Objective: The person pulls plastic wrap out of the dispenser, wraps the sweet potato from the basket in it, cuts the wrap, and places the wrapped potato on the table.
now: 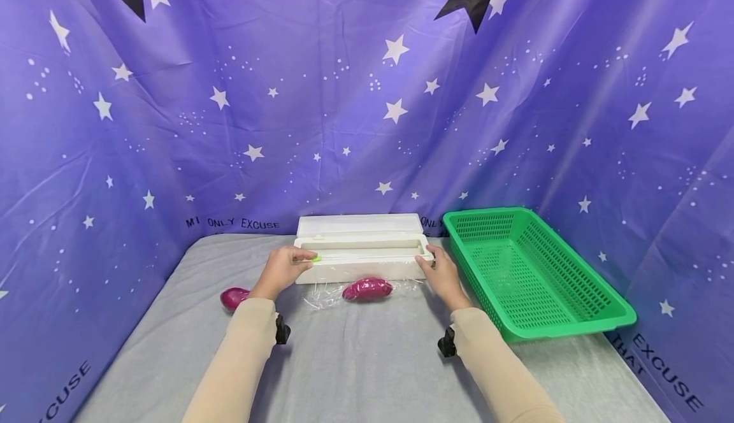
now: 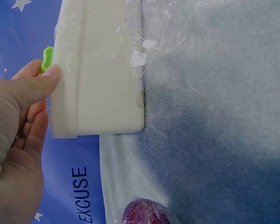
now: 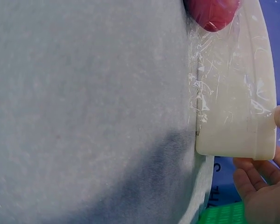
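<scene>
A white cling film dispenser [image 1: 361, 271] with its lid [image 1: 360, 224] raised stands at the table's back. My left hand [image 1: 283, 270] pinches the small green slide cutter [image 2: 47, 59] near the left end of its front edge. At the opposite end, my right hand [image 1: 442, 274] grips the corner, thumb on the front edge and fingers round the end. Clear film [image 1: 325, 297] hangs down the front onto the table. On it lies a purple-red oblong vegetable [image 1: 367, 289], perhaps a sweet potato. Another one, film-wrapped [image 2: 144, 212], lies beside my left wrist, partly hidden.
A green slotted plastic basket [image 1: 539, 283] stands at the right, close to my right forearm. Grey cloth [image 1: 355, 365] covers the table. A purple star-printed curtain [image 1: 344, 92] hangs behind and on both sides.
</scene>
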The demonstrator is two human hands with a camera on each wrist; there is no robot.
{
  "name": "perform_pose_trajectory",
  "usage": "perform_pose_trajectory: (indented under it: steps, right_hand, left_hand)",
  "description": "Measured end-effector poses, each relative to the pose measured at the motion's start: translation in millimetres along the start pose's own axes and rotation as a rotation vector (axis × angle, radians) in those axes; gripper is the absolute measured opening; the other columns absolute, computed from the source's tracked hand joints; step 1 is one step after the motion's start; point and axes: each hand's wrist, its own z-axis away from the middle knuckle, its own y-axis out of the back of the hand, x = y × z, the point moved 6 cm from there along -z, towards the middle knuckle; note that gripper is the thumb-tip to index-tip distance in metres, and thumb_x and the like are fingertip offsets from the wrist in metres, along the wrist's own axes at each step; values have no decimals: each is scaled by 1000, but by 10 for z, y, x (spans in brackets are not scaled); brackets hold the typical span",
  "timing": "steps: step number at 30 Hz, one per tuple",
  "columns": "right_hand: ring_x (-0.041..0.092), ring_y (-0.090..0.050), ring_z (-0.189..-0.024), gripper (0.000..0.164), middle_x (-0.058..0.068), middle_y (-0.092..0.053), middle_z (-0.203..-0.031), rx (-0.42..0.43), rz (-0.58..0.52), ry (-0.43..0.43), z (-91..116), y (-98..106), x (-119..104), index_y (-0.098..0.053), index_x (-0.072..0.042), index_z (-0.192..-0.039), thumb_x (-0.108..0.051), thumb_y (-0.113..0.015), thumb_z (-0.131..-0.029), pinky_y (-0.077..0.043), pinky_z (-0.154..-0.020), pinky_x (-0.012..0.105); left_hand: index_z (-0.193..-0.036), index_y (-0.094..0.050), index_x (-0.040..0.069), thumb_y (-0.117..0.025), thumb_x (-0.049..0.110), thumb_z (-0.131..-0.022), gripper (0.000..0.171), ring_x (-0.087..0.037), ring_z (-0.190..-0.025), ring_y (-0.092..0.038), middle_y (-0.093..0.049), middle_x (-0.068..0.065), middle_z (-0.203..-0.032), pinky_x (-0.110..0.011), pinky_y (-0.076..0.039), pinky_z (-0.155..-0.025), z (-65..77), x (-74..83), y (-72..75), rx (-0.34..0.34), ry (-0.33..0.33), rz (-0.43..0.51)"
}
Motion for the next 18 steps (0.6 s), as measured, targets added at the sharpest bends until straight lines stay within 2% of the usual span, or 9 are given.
perform_pose_trajectory:
  steps: [9,12,15,18]
  right_hand:
    - [38,-59,-107,52,27,-56,-129,-19,-11,14,-2,12,-6,-48,4,-141,-26,-63,-101,-47,-93,52]
    - [37,-59,-106,53,27,-56,-130,-24,-16,11,4,11,-11,-48,4,-141,-26,-64,-100,-48,-93,52]
    - [37,-60,-106,54,26,-56,-130,-21,-23,1,5,11,-4,-48,4,-142,-27,-64,-100,-48,-93,51]
    - [37,-60,-107,54,26,-56,-130,-15,-30,-7,0,11,5,-48,3,-142,-28,-64,-100,-48,-93,51]
  left_hand:
    - [-107,-79,9,-78,6,-86,20,-31,-101,-69,-72,-13,-112,-45,-56,-86,1,-34,-30,-42,-14,4]
    - [-108,-79,10,-76,7,-86,22,-31,-102,-69,-71,-13,-114,-45,-56,-87,9,-50,-21,-57,5,17]
    - [-108,-79,12,-75,13,-84,24,-30,-103,-68,-71,-11,-114,-45,-56,-87,10,-53,-16,-67,23,29]
    - [-107,-80,15,-80,23,-84,24,-28,-102,-68,-73,-8,-111,-45,-56,-86,-2,-45,-21,-75,34,30]
